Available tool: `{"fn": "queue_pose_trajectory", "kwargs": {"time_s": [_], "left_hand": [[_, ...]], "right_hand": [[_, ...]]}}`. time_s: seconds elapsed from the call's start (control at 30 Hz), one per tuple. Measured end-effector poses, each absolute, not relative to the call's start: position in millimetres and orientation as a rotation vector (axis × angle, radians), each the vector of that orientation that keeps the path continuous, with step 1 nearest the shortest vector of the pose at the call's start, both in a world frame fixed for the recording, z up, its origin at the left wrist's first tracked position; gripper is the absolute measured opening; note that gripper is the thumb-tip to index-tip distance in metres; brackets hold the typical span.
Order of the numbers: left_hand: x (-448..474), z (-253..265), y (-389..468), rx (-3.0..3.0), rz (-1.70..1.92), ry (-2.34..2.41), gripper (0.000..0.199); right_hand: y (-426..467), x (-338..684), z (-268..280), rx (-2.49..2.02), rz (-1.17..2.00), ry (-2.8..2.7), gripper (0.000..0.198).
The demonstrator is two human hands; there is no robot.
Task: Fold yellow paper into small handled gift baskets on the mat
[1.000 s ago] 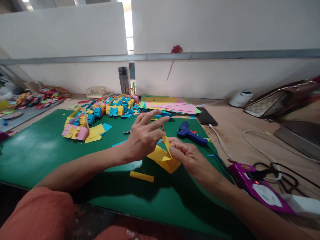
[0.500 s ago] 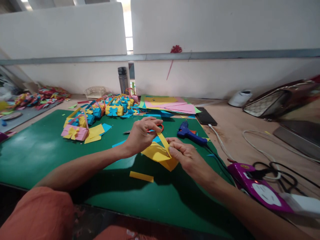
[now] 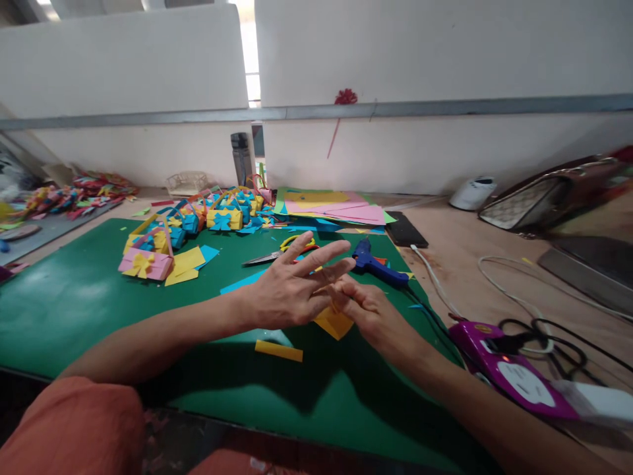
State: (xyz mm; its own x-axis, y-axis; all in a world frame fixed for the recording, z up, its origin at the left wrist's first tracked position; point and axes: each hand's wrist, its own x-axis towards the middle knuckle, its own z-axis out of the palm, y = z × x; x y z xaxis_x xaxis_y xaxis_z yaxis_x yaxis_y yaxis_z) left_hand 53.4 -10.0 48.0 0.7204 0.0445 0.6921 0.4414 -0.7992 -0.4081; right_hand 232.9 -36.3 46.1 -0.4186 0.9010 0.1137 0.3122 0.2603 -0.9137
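Observation:
My right hand (image 3: 366,307) pinches a yellow paper strip (image 3: 330,289), most of it hidden behind the fingers. My left hand (image 3: 291,290) is held up against it with the fingers spread apart, the thumb side close to the right fingertips. Beneath both hands shows a folded piece of yellow paper (image 3: 336,324), its left part covered by my left hand. A short yellow strip (image 3: 279,351) lies flat on the green mat (image 3: 222,389) nearer to me. Just beyond my left hand lie scissors (image 3: 264,258) with red and yellow handles, partly hidden.
A blue glue gun (image 3: 378,264) lies right of the hands, its cord running to a purple power strip (image 3: 514,373). Small paper baskets (image 3: 147,262) stand at the left back. Coloured sheets (image 3: 341,214), a phone (image 3: 406,229) and a bottle (image 3: 241,158) are behind.
My left hand has moved right and toward me, and its bent fingers have spread out. The yellow strip and folded paper are now largely covered; my right hand stays nearly in place.

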Motion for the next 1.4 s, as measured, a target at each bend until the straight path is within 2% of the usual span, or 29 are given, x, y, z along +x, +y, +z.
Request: {"fn": "queue_pose_trajectory", "kwargs": {"time_s": [0.23,0.4,0.6,0.97,1.07,1.13,1.2,1.4], "left_hand": [[52,47,-5,-2.341,-1.036,-0.426,0.018],[51,49,2,-2.319,-1.144,-0.624,0.024],[51,46,10,-2.454,-1.288,-0.843,0.02],[53,35,16,-2.67,-1.556,-1.015,0.017],[50,43,15,-2.726,-1.547,-0.911,0.015],[45,53,12,-2.774,-1.555,-0.833,0.026],[35,64,9,-2.799,-1.583,-0.878,0.037],[-3,55,13,-2.889,-1.706,-1.232,0.037]], "right_hand": [[-39,233,52,-1.097,1.16,-1.904,0.022],[-41,233,55,-1.105,1.084,-1.927,0.031],[-39,234,54,-1.122,0.993,-1.928,0.031],[-34,236,52,-1.171,1.019,-1.941,0.029],[-32,238,50,-1.137,1.053,-1.889,0.029],[-29,240,48,-1.12,1.128,-1.789,0.027],[-25,243,47,-1.125,1.251,-1.634,0.026],[-20,246,53,-1.08,1.479,-1.344,0.03]]}}
